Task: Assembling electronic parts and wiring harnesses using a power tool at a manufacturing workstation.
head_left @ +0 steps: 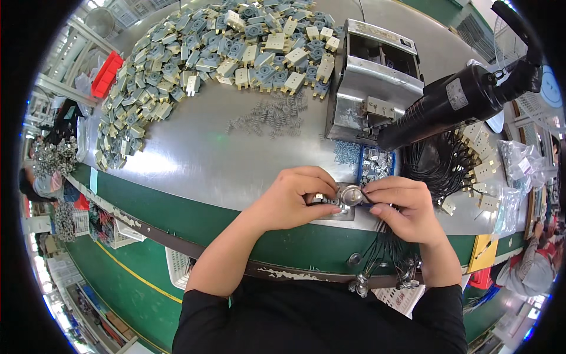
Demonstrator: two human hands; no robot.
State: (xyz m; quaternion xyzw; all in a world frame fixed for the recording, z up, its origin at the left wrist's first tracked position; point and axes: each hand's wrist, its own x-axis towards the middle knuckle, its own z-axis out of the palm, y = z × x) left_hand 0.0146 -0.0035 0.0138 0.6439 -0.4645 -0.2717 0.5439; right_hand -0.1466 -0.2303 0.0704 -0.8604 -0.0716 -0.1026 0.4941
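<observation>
Both hands meet over the near edge of the metal worktop. My right hand (407, 207) is closed, thumb and fingers pinching a round silver metal part (351, 195) at its right side. My left hand (299, 198) curls in from the other side with its fingers closed, their tips touching or nearly touching the round part. A small pale piece (319, 196) shows between its fingers, too little to name. Beneath the hands lies a small flat metal plate (341, 215). Dark wires (386, 243) with round metal ends (361, 285) hang over the edge below my right hand.
A blue tray (378, 164) of small metal pieces and loose screws (346, 153) lie ahead, before a metal machine (374, 82). A black cylinder (454, 103) slants over black cables (433, 162). Springs (271, 115) and a heap of grey-and-cream parts (236, 47) are farther left.
</observation>
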